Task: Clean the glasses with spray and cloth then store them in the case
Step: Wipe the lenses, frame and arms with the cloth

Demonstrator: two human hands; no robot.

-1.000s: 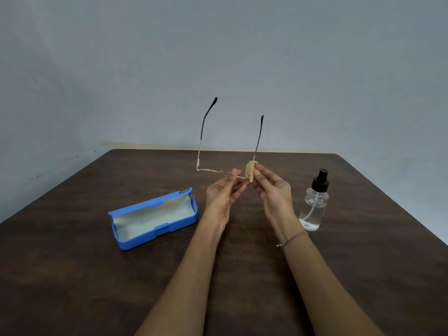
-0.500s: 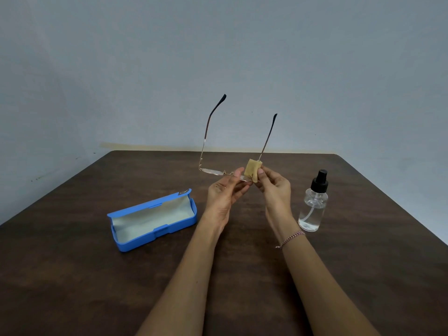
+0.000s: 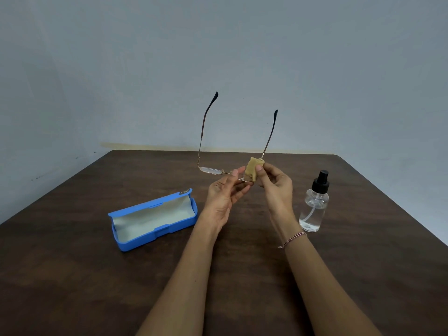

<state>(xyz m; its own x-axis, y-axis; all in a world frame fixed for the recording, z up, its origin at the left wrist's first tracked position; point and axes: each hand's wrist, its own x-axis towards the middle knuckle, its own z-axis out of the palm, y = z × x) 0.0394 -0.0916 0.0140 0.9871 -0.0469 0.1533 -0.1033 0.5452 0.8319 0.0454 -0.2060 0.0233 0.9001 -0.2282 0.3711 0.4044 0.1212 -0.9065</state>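
- Two bare hands hold a pair of thin gold metal-framed glasses [image 3: 210, 170] in the air above the far half of a dark brown wooden table [image 3: 97, 287].
- The long axis of the glasses' front runs left to right, dipping a little toward the right; it is seen nearly edge-on.
- Both temples are unfolded and point upward and away from the person, ending in dark tips against the grey wall.
- The left hand [image 3: 224, 192], palm toward the camera, pinches the frame near its middle between thumb and curled fingertips.
- The right hand [image 3: 276, 185] pinches a small tan folded cloth [image 3: 252, 169] between thumb and fingers, wrapped over the right-hand lens just below the right temple hinge.
- A beaded bracelet [image 3: 293, 238] circles the right wrist.
- A blue hard plastic glasses case [image 3: 155, 235] lies open on the table, left of the left forearm, showing its pale lining.
- A clear spray bottle with a black nozzle [image 3: 314, 207] stands upright, right of the right hand.
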